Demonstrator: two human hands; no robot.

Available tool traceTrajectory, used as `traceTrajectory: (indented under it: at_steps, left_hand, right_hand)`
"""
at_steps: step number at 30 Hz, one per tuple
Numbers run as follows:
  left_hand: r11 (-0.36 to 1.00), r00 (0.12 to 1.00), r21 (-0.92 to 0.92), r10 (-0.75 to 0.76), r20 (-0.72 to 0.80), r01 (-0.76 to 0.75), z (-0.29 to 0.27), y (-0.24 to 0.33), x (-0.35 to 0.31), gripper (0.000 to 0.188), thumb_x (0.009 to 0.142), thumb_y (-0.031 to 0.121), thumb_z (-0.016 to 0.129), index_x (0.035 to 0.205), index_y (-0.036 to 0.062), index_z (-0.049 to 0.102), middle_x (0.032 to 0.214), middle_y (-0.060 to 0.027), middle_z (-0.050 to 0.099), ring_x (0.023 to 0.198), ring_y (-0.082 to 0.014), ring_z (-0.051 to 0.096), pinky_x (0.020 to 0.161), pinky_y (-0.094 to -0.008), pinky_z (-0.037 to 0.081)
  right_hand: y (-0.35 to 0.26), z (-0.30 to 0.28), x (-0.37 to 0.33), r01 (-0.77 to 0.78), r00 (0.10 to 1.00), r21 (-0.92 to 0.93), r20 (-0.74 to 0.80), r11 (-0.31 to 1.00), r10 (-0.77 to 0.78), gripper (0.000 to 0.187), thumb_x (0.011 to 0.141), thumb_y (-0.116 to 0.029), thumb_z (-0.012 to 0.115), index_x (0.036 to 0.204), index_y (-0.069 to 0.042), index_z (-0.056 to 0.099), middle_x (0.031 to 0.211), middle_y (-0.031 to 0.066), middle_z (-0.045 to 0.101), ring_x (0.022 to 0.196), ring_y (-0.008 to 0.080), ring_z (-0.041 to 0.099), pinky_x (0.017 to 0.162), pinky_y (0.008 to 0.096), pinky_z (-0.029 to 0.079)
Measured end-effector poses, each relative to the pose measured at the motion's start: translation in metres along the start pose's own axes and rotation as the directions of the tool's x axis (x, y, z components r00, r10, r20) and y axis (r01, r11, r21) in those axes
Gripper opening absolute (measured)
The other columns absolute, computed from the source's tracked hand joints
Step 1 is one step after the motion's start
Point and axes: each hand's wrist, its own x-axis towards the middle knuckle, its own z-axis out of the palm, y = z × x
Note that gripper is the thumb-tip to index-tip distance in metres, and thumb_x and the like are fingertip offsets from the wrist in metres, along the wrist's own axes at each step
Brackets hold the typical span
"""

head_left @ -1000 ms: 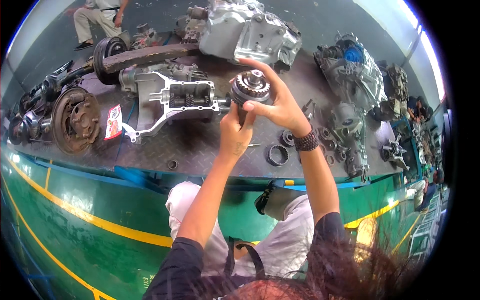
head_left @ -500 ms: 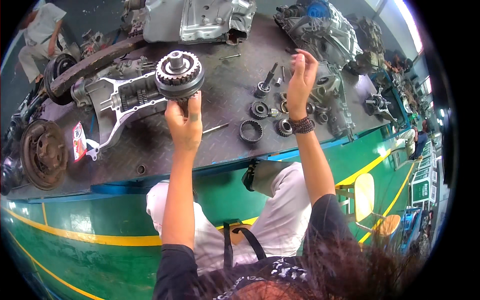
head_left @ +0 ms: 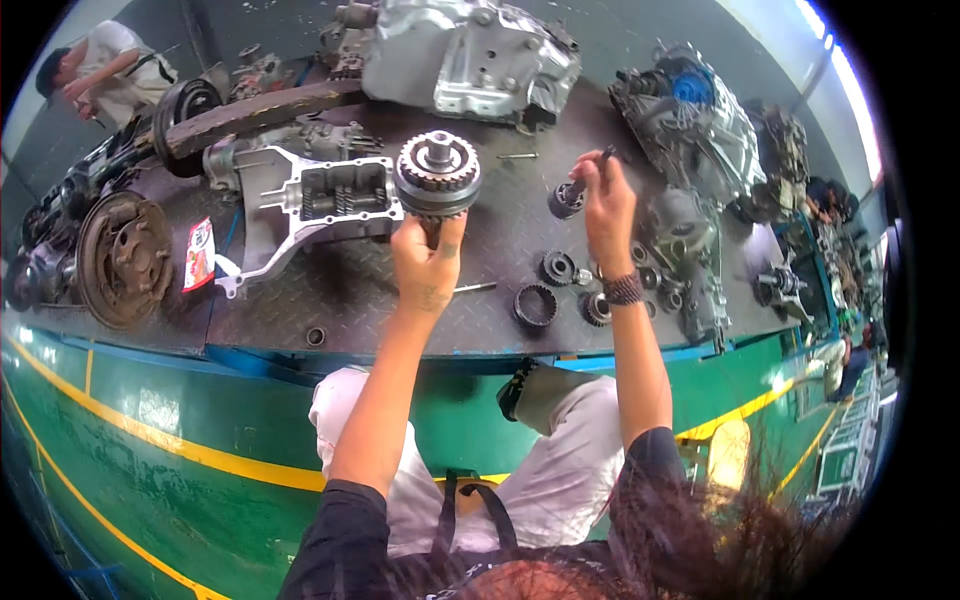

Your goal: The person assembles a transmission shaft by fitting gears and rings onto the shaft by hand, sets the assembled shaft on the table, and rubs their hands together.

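Observation:
My left hand [head_left: 428, 262] grips a gear assembly [head_left: 438, 178] from below, with its toothed ring and hub facing up. The assembly is held above the bench, beside the cast gearbox housing [head_left: 275, 262], whose inner gears show. At the right, my right hand [head_left: 610, 218] is closed around the dark upright stem of a geared shaft [head_left: 566, 202]. Its toothed lower end is low over the bench; I cannot tell if it touches. Nearer me lie a small gear [head_left: 558, 268], a toothed ring [head_left: 536, 306] and another gear [head_left: 597, 311], partly hidden by my wrist.
A large silver casing [head_left: 470, 60] stands at the back, with a transmission [head_left: 690, 100] to its right. A rusty brake drum [head_left: 135, 258], a red-and-white packet [head_left: 199, 255] and a bolt [head_left: 518, 156] lie on the metal bench [head_left: 270, 325]. Another person [head_left: 120, 65] is at far left.
My right hand, open before, has come to the geared shaft and closed on its stem. The left hand keeps hold of the gear assembly. The whole view has shifted.

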Motion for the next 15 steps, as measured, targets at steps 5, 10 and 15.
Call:
traceTrajectory:
  at_steps: [5, 10, 15]
  left_hand:
    - [1.0, 0.997, 0.023, 0.022, -0.068, -0.02, -0.001, 0.005, 0.001, 0.031, 0.094, 0.028, 0.072, 0.098, -0.0016, 0.064, 0.073, 0.0024, 0.061, 0.065, -0.0051, 0.05, 0.06, -0.0244, 0.042]
    - [0.994, 0.996, 0.104, 0.051, -0.077, -0.043, 0.001, 0.001, 0.002, 0.045, 0.092, 0.042, 0.074, 0.098, -0.0022, 0.065, 0.073, 0.0016, 0.061, 0.065, -0.0061, 0.049, 0.061, -0.0263, 0.043]
    - [0.988, 0.996, 0.149, 0.046, -0.074, -0.034, 0.0, -0.007, 0.002, 0.052, 0.091, 0.05, 0.072, 0.099, -0.0017, 0.064, 0.069, -0.0015, 0.062, 0.064, -0.0065, 0.051, 0.061, -0.0271, 0.045]
  right_hand:
    - [-0.138, 0.01, 0.068, 0.104, 0.99, 0.426, 0.047, 0.899, -0.136, 0.024, 0.105, -0.02, 0.055, 0.107, 0.003, 0.063, 0.094, 0.0056, 0.069, 0.086, 0.0142, 0.069, 0.08, 0.0279, 0.056]
    - [-0.233, 0.026, 0.095, -0.032, 0.951, 0.624, 0.259, 0.78, -0.168, 0.024, 0.105, -0.022, 0.057, 0.111, 0.001, 0.063, 0.094, 0.0053, 0.067, 0.086, 0.0135, 0.069, 0.077, 0.0274, 0.057]
    - [-0.241, 0.053, 0.09, -0.162, 0.92, 0.52, 0.386, 0.839, -0.061, 0.023, 0.103, -0.021, 0.06, 0.109, 0.001, 0.065, 0.091, 0.0038, 0.068, 0.082, 0.012, 0.069, 0.074, 0.0253, 0.057]
